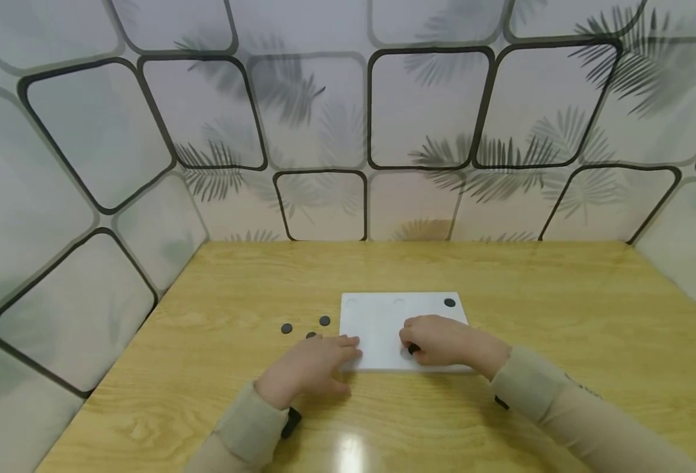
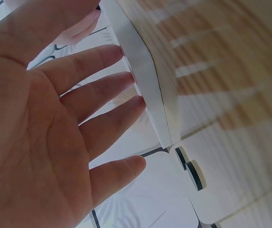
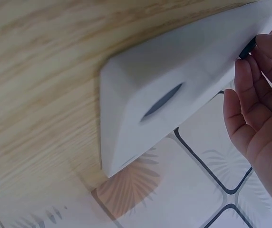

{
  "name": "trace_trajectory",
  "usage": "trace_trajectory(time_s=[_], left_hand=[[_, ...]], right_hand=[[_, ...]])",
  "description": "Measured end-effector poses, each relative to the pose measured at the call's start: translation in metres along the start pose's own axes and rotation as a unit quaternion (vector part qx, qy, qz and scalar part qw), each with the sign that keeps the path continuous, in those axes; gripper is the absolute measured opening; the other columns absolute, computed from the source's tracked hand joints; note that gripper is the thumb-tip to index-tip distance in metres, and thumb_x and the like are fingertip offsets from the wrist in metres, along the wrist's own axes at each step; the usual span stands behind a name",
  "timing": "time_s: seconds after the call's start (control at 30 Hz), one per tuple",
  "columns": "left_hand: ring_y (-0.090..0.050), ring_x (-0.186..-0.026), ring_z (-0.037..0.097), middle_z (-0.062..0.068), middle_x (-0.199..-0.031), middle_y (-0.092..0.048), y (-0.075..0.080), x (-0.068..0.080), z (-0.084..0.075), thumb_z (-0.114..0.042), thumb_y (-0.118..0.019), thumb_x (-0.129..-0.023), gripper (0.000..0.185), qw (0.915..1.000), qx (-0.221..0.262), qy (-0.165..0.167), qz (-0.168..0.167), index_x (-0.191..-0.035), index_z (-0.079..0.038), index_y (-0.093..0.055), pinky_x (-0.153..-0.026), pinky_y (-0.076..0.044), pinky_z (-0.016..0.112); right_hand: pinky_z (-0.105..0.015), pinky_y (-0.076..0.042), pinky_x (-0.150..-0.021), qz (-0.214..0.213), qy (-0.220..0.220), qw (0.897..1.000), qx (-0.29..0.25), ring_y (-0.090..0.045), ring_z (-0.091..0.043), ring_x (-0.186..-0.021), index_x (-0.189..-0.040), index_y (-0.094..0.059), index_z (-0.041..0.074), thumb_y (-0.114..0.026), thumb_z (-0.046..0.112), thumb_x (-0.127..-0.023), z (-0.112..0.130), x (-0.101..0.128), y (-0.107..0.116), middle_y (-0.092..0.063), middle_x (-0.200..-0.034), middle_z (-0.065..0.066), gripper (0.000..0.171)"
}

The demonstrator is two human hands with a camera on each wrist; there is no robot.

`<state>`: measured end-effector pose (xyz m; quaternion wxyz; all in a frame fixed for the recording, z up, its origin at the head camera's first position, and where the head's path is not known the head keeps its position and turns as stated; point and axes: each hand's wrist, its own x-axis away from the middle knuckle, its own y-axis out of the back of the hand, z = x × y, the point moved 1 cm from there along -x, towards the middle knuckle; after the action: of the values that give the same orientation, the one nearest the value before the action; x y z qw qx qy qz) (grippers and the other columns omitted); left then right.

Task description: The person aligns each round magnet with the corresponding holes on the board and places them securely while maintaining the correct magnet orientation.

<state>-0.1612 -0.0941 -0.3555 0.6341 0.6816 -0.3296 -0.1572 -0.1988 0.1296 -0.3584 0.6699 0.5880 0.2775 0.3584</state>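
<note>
On the wooden worktop (image 1: 218,315), three black discs (image 1: 287,328) lie left of a white board (image 1: 377,328). The left hand (image 1: 309,368) rests flat, fingers spread, at the board's left edge. The right hand (image 1: 442,339) pinches a black disc (image 1: 413,349) on the board's near part. Another disc (image 1: 449,303) sits in the far right corner.

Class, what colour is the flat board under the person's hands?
White; the board shows best in the head view, lying on the wooden table.

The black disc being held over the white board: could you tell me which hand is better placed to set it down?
Right, probably: the right hand already pinches a black disc over the white board. The left hand lies flat at its edge.
</note>
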Motion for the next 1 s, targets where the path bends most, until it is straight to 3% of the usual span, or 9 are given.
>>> trace_trajectory(time_s=[0.3,1.0], left_hand=[[-0.035,-0.123,0.017,-0.001,-0.137,-0.037,0.005,-0.001,0.001,-0.035,-0.065,-0.078,0.056,1.0,0.005,0.001,0.001,-0.127,-0.016,-0.049,-0.099,-0.031,0.037],[-0.037,-0.122,0.016,-0.001,-0.136,-0.038,0.0,0.001,0.0,-0.034,-0.066,-0.078,0.054,1.0,0.007,-0.001,0.0,-0.126,-0.016,-0.05,-0.098,-0.033,0.035]], right_hand=[[-0.021,-0.039,-0.056,0.008,-0.007,1.0,-0.007,-0.04,-0.008,-0.061,-0.075,-0.057,0.011,-0.061,0.0,-0.076,-0.001,-0.001,0.006,-0.047,-0.071,0.005,0.011],[-0.018,-0.037,-0.056,0.003,0.021,1.0,-0.002,-0.038,-0.005,-0.06,-0.073,-0.055,0.014,-0.061,0.002,-0.078,0.007,-0.003,-0.004,-0.044,-0.069,0.01,0.014]])
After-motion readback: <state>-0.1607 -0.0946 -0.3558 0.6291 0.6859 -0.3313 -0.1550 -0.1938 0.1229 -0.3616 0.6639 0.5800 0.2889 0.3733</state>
